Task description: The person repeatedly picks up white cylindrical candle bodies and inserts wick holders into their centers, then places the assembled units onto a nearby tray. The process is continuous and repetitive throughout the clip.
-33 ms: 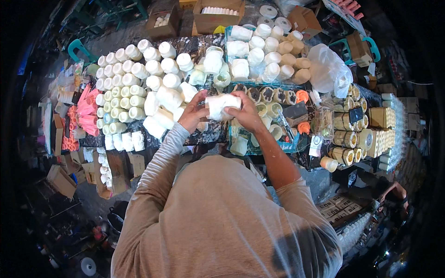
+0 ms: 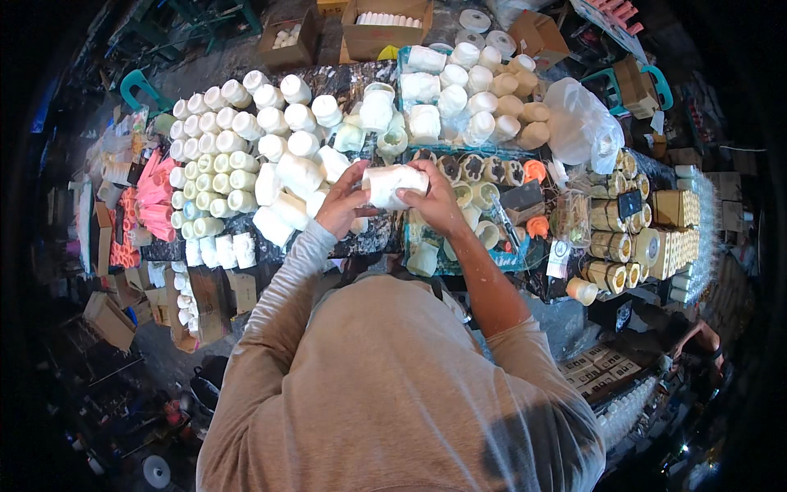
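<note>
Between both hands, over the near part of the table, lies a thick white cylinder [image 2: 392, 188] on its side, candle-like and waxy looking. My left hand [image 2: 344, 203] closes on its left end. My right hand [image 2: 433, 197] grips the right end, thumb across the near side. Just left of my left hand, larger white cylinders [image 2: 299, 172] lie in a loose heap. Pale hollow cups [image 2: 485, 195] and several dark-patterned pieces [image 2: 494, 170] sit close to my right hand on a teal sheet.
Rows of white cylinders [image 2: 232, 93] fill the table's left side; more [image 2: 452, 100] stand at the back. A clear plastic bag [image 2: 580, 123] rests at right, near tan patterned cylinders [image 2: 607, 215]. Pink sheets [image 2: 156, 193] hang at left. Open cardboard boxes [image 2: 388, 37] stand beyond.
The white cylinder has turned slightly in my hands and risen a little. Both hands keep their hold; everything around looks the same.
</note>
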Demonstrator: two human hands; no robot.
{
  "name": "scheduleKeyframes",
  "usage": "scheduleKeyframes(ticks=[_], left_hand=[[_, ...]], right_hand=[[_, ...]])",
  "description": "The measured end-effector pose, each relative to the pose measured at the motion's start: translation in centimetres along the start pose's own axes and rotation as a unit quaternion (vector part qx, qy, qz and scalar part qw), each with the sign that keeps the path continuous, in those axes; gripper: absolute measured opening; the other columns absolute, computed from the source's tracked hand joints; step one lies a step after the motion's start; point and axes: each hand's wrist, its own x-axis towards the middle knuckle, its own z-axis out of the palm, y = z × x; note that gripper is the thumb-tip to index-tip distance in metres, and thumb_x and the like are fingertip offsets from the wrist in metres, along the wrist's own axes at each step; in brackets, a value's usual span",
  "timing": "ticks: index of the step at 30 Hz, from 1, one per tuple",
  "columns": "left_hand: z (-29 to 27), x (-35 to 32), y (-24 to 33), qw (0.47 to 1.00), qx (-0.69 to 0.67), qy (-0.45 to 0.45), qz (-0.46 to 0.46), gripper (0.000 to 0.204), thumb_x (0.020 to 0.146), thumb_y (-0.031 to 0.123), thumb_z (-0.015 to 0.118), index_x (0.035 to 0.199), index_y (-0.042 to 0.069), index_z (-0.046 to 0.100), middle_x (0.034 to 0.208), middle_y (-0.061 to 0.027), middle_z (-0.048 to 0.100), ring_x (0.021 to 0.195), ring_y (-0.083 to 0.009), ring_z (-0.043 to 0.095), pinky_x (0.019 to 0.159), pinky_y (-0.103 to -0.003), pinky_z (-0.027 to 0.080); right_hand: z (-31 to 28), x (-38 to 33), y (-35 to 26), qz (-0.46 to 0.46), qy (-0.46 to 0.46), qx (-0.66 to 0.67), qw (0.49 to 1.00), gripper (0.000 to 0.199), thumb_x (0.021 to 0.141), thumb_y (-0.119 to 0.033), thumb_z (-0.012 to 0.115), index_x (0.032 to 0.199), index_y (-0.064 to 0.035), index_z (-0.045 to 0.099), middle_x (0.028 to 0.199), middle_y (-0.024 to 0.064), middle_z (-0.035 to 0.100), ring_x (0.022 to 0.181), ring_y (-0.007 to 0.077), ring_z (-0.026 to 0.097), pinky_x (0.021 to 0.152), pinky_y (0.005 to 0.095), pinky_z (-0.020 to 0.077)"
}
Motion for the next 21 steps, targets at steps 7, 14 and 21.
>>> scheduleKeyframes(ticks=[7, 14, 21], left_hand=[[0.3, 0.5, -1.0, 0.956, -0.222, 0.184, -0.053, 0.079, 0.096, 0.072, 0.05, 0.141, 0.007, 0.045, 0.123, -0.0193, 0.064, 0.116, -0.0324, 0.064, 0.095, -0.066, 0.051], [1.4, 7.1, -3.0, 0.872, -0.453, 0.149, -0.11, 0.086, 0.082, 0.085, 0.056, 0.115, 0.006, 0.058, 0.122, -0.0317, 0.065, 0.107, -0.0492, 0.065, 0.093, -0.064, 0.052], [1.3, 6.0, -3.1, 0.977, -0.149, 0.129, -0.081, 0.054, 0.1, 0.048, 0.064, 0.137, 0.011, 0.054, 0.119, -0.0127, 0.067, 0.108, -0.0276, 0.068, 0.092, -0.052, 0.056]], right_hand=[[-1.9, -1.9, -6.3, -0.258, 0.301, -0.294, 0.87, 0.042, 0.082, 0.0, 0.072, 0.122, -0.0037, 0.06, 0.119, 0.0178, 0.057, 0.108, 0.0326, 0.059, 0.096, 0.0438, 0.0486], [2.1, 1.4, 1.9, -0.189, -0.042, -0.333, 0.923, 0.046, 0.066, 0.008, 0.065, 0.109, -0.0054, 0.057, 0.128, 0.0227, 0.058, 0.124, 0.0411, 0.054, 0.104, 0.0454, 0.0459], [-1.2, 0.9, 6.4, 0.098, -0.028, 0.211, 0.972, 0.062, 0.075, 0.009, 0.07, 0.131, -0.004, 0.046, 0.117, 0.0085, 0.063, 0.103, 0.0214, 0.067, 0.077, 0.0329, 0.0595]])
